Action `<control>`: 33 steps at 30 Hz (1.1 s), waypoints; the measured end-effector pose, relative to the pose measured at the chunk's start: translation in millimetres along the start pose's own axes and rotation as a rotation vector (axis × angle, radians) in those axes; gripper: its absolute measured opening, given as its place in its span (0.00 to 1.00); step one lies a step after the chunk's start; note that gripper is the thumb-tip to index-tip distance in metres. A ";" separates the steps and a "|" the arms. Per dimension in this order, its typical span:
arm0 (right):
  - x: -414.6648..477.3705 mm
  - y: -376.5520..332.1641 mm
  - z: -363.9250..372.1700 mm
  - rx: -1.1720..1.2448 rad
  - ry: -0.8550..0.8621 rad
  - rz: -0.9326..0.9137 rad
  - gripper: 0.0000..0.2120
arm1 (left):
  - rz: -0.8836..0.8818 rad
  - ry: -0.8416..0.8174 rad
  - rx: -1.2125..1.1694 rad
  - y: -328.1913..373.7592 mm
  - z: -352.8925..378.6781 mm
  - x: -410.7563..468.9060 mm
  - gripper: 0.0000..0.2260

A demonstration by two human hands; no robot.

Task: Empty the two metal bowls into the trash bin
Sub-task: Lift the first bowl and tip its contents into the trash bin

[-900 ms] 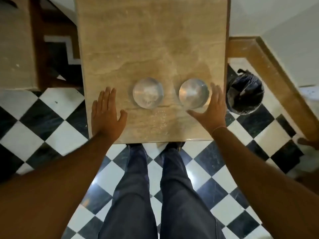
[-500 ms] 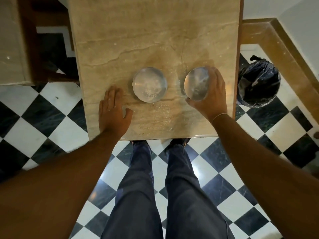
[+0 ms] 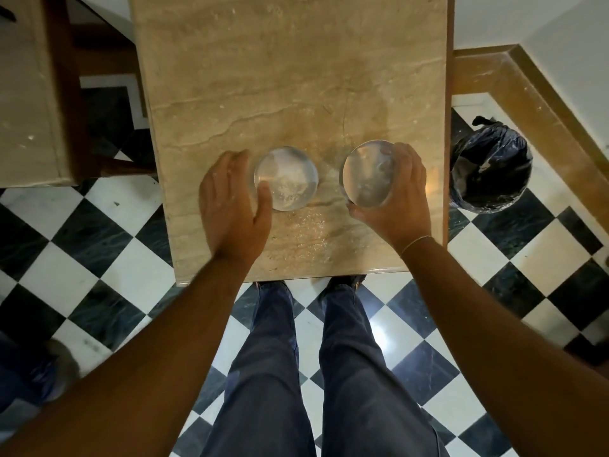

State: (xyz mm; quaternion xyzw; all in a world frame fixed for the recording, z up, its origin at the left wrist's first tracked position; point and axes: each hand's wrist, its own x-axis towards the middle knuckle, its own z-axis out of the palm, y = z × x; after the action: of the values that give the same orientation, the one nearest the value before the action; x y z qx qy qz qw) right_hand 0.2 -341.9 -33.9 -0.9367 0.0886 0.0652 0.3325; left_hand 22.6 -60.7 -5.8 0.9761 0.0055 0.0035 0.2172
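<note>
Two shiny metal bowls sit on a beige marble table (image 3: 290,77). The left bowl (image 3: 288,178) holds pale crumbs. My left hand (image 3: 230,206) curls against its left rim, thumb touching the near edge, fingers not closed around it. My right hand (image 3: 398,196) grips the right bowl (image 3: 367,174) by its right side, and that bowl looks tilted and raised slightly. The trash bin (image 3: 491,173), lined with a black bag, stands on the floor just right of the table.
Crumbs are scattered on the table (image 3: 309,225) near the front edge. My legs stand on a black-and-white checkered floor (image 3: 99,265). Another marble surface (image 3: 29,94) is at the left, and a wooden border (image 3: 543,94) runs behind the bin.
My left hand slid right from the table's front-left to the left bowl's rim. My right hand closed on the right bowl, which now looks tilted.
</note>
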 end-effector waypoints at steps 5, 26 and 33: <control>-9.7 -13.8 -11.7 0.029 -0.006 -0.083 0.54 | 0.108 -0.347 -0.155 71.1 -0.7 34.9 0.24; -40.0 4.9 -98.3 1.531 -0.312 0.993 0.41 | 0.305 -0.504 -0.310 156.6 38.1 28.4 0.19; -40.5 65.3 -128.4 1.599 0.139 0.941 0.42 | 0.325 -0.273 -0.197 139.2 37.4 24.9 0.22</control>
State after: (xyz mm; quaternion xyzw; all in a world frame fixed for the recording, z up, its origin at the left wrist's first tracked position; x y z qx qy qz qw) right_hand -44.9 -468.1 32.4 -0.2985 0.4978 0.0566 0.8123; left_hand 49.1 -202.4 19.4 0.9296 -0.1815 -0.0932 0.3069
